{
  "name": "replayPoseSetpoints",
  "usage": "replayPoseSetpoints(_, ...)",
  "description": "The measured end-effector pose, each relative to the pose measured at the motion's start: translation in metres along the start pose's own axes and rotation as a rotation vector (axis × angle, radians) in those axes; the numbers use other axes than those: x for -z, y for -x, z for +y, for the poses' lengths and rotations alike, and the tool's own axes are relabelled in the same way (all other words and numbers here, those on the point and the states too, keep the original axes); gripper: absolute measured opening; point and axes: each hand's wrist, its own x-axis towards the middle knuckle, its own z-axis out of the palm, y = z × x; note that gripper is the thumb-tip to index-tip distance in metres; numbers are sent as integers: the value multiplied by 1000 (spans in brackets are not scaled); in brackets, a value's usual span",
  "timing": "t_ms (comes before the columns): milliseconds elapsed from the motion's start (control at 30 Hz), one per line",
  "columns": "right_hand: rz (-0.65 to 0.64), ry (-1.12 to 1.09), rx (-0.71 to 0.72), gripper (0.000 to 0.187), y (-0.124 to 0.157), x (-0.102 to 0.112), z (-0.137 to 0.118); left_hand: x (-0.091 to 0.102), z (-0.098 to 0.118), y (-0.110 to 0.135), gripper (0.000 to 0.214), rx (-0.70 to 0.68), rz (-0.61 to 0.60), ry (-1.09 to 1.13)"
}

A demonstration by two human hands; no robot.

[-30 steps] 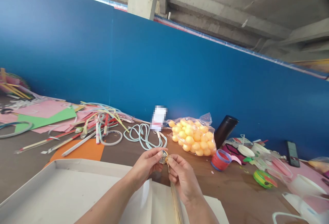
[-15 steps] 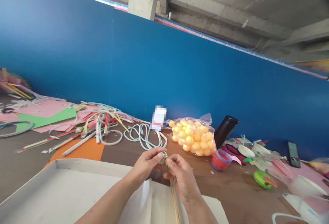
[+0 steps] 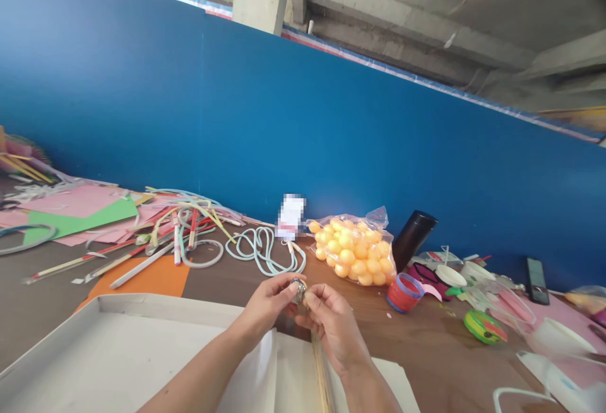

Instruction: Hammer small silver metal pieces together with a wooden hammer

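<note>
My left hand (image 3: 267, 307) and my right hand (image 3: 331, 324) meet low in the middle of the view, above the brown table (image 3: 426, 350). Both pinch a small shiny round object (image 3: 299, 289) between thumb and fingertips; what it is I cannot make out. A thin bamboo stick (image 3: 322, 378) runs down from under my right hand toward the bottom edge. A shallow white cardboard tray (image 3: 95, 350) lies below my left forearm.
Behind the hands lie a bag of orange balls (image 3: 353, 252), a coiled mint cord (image 3: 262, 249), a black cylinder (image 3: 413, 239), a red tape roll (image 3: 403, 293) and a green-yellow disc (image 3: 483, 328). Coloured paper and sticks (image 3: 142, 236) litter the left. A blue wall (image 3: 303, 122) backs the table.
The two hands have stayed together on the small object, with only slight finger shifts. The view has drifted a little to the right.
</note>
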Motion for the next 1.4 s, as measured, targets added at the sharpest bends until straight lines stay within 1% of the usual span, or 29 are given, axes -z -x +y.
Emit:
replayPoseSetpoints(500, -38, -57, -10, 21, 0, 0, -1, -1, 0, 2, 35, 12, -33, 114)
replayPoseSetpoints(667, -14, -40, 1, 21, 2, -2, -2, -2, 0, 3, 36, 25, -33, 120)
replayPoseSetpoints(867, -47, -18, 12, 19, 0, 1, 1, -2, -1, 2, 36, 8, -57, 133)
replayPoseSetpoints(1167, -62, -14, 22, 21, -1, 3, 2, -1, -4, 2, 37, 8, -26, 101)
replayPoseSetpoints(1333, -29, 14, 26, 22, -3, -4, 4, 1, 1, 2, 38, 2, -16, 196)
replayPoseSetpoints(1400, -5, 38, 50, 22, -2, -7, 3, 3, 4, 2, 37, 1, -17, 257)
